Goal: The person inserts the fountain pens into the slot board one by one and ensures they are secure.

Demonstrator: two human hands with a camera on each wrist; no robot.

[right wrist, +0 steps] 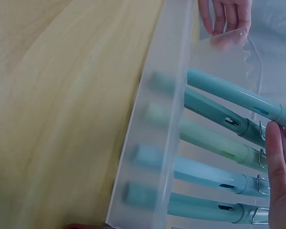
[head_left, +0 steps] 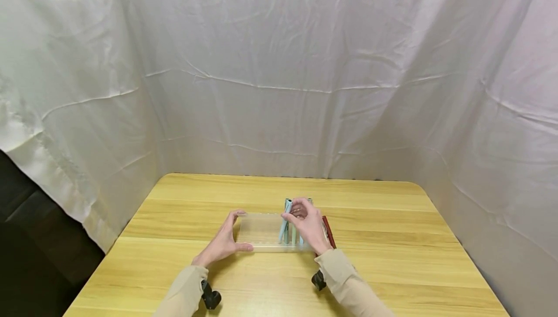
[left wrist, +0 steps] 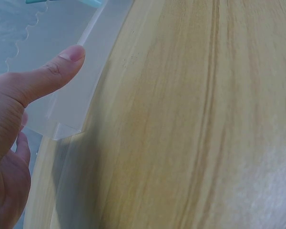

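A clear frosted plastic pen rack (head_left: 260, 229) with a scalloped back edge stands on the table. My left hand (head_left: 223, 243) grips its left end, thumb on the front lip and fingers behind. With thumb and fingers my right hand (head_left: 308, 223) pinches a light blue fountain pen (right wrist: 224, 90) near its clip end. The pen slants over the rack, its lower end by the front lip. Beside it several capped pens lie in the rack, among them a dark teal pen (right wrist: 207, 109), a pale green pen (right wrist: 207, 140) and a light blue pen (right wrist: 205, 172).
A dark red pen-like stick (head_left: 329, 232) lies on the wooden table (head_left: 383, 249) just right of the rack, partly behind the right hand. White cloth (head_left: 279, 74) hangs around the back and sides. Black wrist cameras (head_left: 211, 296) sit by both sleeves.
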